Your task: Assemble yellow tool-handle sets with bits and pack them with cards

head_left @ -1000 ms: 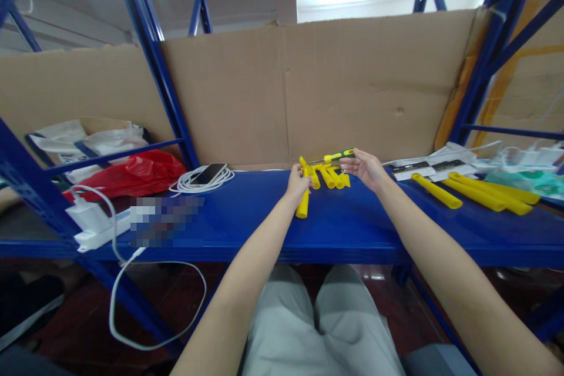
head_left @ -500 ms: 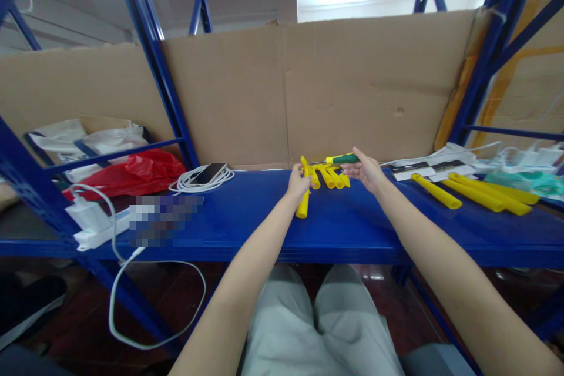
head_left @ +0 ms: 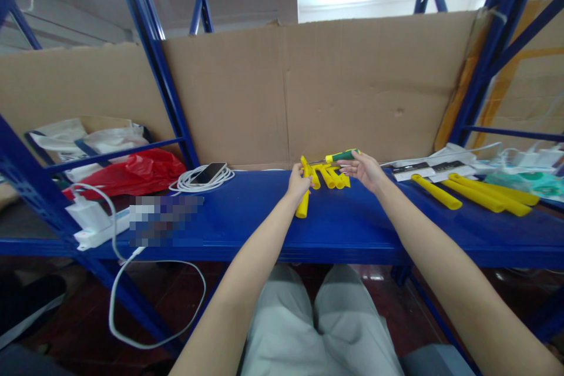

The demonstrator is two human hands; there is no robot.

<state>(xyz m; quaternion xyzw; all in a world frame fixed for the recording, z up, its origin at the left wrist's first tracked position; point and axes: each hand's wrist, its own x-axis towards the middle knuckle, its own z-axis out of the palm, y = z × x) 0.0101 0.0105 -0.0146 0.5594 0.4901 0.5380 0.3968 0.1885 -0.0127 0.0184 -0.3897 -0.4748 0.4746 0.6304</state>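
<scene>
My left hand is closed around an upright yellow plastic handle, whose tube end points toward me. A screwdriver with a green and yellow grip lies nearly level, its shaft pointing left at the top of that handle. My right hand has thumb and fingers at the butt of the screwdriver, the other fingers loosely spread. Whether the tip touches the handle is too small to tell. Between my hands, several similar yellow handles lie side by side on the blue shelf.
To the right lie more yellow handles beside flat black-and-white packets. On the left are a phone on a coiled white cable, a red plastic bag and a white power strip. A cardboard panel stands behind.
The butt end of the screwdriver has risen slightly, and my right hand's fingers have shifted at it. My left hand and the yellow handle have stayed in place.
</scene>
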